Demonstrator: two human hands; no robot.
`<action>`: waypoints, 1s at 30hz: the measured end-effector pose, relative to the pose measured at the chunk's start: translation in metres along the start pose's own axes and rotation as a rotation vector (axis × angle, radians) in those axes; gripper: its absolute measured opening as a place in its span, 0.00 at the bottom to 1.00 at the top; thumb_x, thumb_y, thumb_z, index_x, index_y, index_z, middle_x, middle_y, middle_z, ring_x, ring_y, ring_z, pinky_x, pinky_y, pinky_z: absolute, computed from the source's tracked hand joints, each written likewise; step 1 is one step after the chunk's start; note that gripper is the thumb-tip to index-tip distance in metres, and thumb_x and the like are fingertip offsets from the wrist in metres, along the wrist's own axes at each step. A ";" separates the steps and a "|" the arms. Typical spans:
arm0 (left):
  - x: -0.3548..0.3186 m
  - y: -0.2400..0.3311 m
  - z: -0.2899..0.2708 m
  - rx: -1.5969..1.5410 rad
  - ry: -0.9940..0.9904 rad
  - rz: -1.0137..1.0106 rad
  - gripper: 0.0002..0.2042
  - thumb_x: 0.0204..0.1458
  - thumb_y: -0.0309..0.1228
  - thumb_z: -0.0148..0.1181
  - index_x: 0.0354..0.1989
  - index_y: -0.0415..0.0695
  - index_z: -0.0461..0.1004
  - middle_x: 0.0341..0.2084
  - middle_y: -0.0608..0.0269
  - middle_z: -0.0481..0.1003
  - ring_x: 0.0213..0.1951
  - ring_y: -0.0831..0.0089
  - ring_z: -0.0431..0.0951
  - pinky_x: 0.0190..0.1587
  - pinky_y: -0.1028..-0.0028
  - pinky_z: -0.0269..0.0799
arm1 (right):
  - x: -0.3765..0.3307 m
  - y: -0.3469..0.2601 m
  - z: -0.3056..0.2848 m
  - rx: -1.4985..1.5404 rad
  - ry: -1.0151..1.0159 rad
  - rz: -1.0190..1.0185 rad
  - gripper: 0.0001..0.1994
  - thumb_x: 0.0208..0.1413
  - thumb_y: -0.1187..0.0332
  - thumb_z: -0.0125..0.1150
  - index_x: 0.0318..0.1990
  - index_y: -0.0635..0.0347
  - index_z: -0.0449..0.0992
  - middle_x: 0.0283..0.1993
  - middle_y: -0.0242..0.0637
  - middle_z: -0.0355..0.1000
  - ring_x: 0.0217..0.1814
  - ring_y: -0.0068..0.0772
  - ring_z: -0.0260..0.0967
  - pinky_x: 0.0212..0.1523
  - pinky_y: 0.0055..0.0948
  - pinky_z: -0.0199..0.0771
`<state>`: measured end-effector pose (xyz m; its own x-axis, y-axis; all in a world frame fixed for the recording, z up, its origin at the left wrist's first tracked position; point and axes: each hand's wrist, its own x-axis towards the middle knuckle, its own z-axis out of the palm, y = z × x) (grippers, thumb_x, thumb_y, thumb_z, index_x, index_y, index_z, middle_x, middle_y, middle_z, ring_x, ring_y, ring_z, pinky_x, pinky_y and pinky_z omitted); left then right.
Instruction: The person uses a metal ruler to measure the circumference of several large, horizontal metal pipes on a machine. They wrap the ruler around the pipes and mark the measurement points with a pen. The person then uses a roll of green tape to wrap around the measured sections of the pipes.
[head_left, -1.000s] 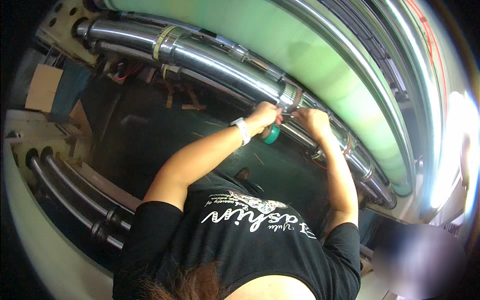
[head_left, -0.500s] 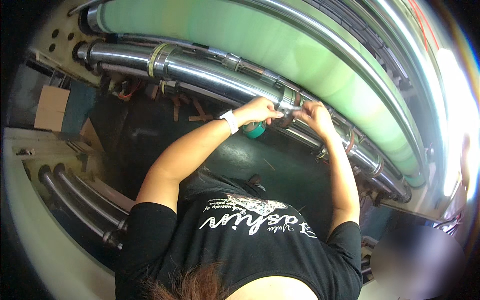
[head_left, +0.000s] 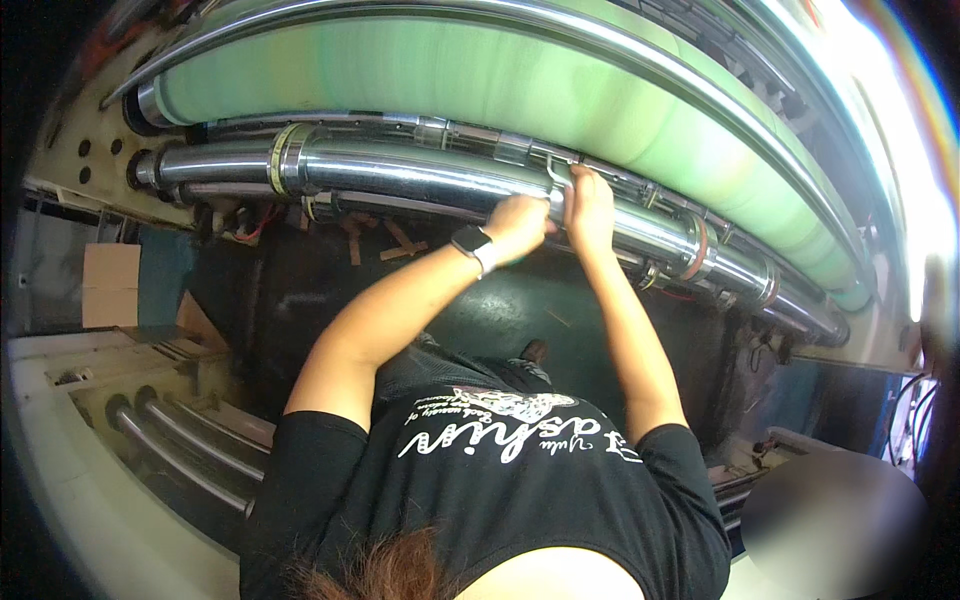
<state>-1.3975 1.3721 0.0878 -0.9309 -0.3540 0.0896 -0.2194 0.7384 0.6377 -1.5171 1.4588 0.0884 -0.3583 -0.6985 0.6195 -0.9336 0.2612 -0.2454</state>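
Observation:
My left hand, with a watch on its wrist, is closed against the front of a long shiny metal roller. Whatever its curled fingers grip is hidden. Right beside it, my right hand reaches over the top of the same roller, fingers bent together. At its fingertips shows a thin bent metal rod, shaped like a hex key. The hands cover the part of the roller between them. A ring collar with a yellowish band sits farther left on the roller, and a reddish-brown ring farther right.
Behind the roller lies a wide pale green cylinder, with a slim metal bar curving above it. Machine side frames stand at left and right. Cardboard leans at the left. More metal rollers are low at left.
My right hand has moved onto the roller's top, close against my left, which has turned and closed more. A green ring-shaped roll below my left hand no longer shows. The view has shifted.

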 end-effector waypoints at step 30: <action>-0.081 -0.123 0.208 -1.879 0.506 -0.735 0.19 0.46 0.25 0.48 0.50 0.44 0.63 0.35 0.64 0.72 0.31 0.76 0.71 0.32 0.77 0.67 | -0.127 -0.027 -0.005 0.105 -0.923 0.284 0.08 0.57 0.68 0.46 0.34 0.64 0.65 0.28 0.51 0.64 0.30 0.50 0.63 0.32 0.37 0.63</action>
<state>-1.3554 1.4295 -0.1570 -0.6132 -0.5757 -0.5409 0.3724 -0.8145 0.4448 -1.4462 1.5437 0.0204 -0.3802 -0.8779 -0.2912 -0.7916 0.4717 -0.3885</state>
